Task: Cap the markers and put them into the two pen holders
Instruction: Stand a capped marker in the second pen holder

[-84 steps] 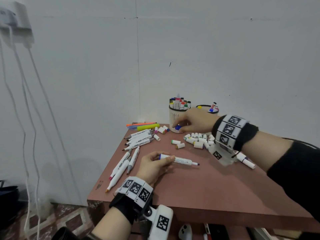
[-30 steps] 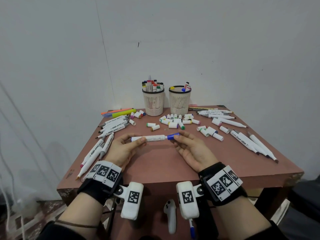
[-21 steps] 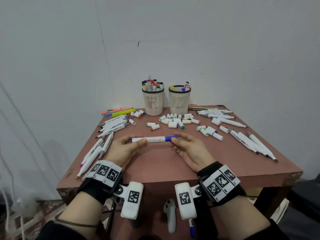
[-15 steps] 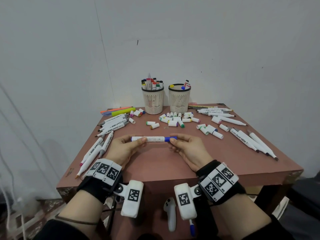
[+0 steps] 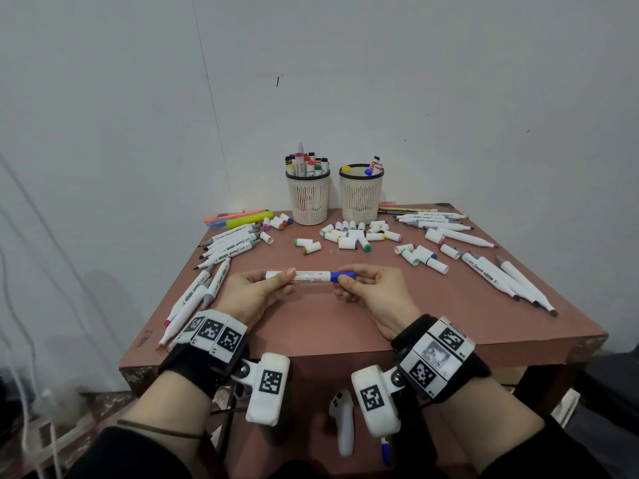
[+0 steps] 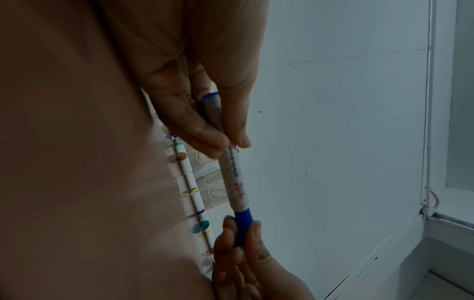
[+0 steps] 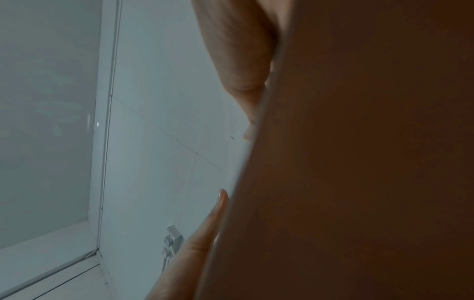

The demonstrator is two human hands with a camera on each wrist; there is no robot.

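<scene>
While I hold the marker (image 5: pixel 309 276) level above the near middle of the table (image 5: pixel 345 326), my left hand (image 5: pixel 254 295) pinches its white barrel and my right hand (image 5: pixel 375 293) pinches the blue cap (image 5: pixel 342 276) on its right end. Both pen holders (image 5: pixel 307 198) stand at the far edge, loose caps (image 5: pixel 349 236) scattered just before them.

A reddish-brown square wooden table (image 5: pixel 345 326) with chipped near corners is set against a plain white wall (image 5: pixel 380 81). Thin white cables (image 5: pixel 20 243) are seen hanging down the wall at the far left. Below the table's near edge, a white handheld controller (image 5: pixel 342 423) is seen. A small dark mark (image 5: pixel 277 81) is seen on the wall.
</scene>
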